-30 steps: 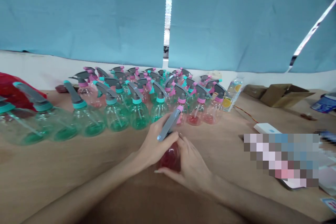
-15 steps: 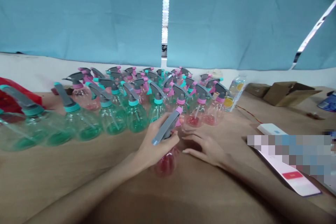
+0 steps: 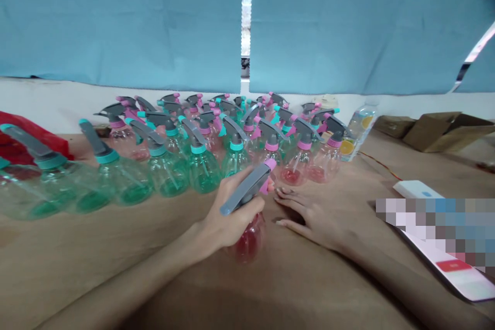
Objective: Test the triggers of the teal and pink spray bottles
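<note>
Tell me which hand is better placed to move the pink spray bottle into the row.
Left, likely: the left hand wraps the pink spray bottle at its neck, while the right hand lies open on the table beside it, holding nothing.

A: Tally?
B: One pink spray bottle (image 3: 247,237) set apart. Standing cluster (image 3: 201,167) of sprayers too packed to count exactly, well over twenty.
A: Else?
B: One lemon-label drink bottle (image 3: 358,131), two cardboard boxes (image 3: 441,131), one red bag (image 3: 54,139).
</note>
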A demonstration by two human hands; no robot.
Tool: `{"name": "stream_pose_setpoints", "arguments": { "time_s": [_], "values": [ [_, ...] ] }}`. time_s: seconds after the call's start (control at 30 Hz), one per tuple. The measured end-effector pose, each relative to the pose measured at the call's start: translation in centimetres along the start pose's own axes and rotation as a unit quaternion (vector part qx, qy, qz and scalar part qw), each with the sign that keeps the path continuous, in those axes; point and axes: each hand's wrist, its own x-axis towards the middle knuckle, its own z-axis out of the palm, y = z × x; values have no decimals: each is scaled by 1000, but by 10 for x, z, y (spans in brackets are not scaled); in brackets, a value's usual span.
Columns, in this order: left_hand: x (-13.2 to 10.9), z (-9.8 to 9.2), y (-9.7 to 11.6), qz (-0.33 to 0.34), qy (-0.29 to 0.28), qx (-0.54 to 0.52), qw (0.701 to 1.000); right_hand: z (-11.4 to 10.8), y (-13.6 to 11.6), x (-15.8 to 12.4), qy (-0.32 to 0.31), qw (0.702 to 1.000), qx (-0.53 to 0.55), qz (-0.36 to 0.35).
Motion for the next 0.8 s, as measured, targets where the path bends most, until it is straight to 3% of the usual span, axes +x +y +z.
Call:
{"name": "stream_pose_setpoints", "arguments": {
  "time_s": [0.4, 0.8],
  "values": [
    [5, -4, -5, 11, -33, -32, 999, 0, 1, -2, -29, 1000, 1, 6],
    [4, -1, -10, 14, -11, 3, 1000, -1, -1, -3, -20, 1000, 14, 8]
  ]
}}
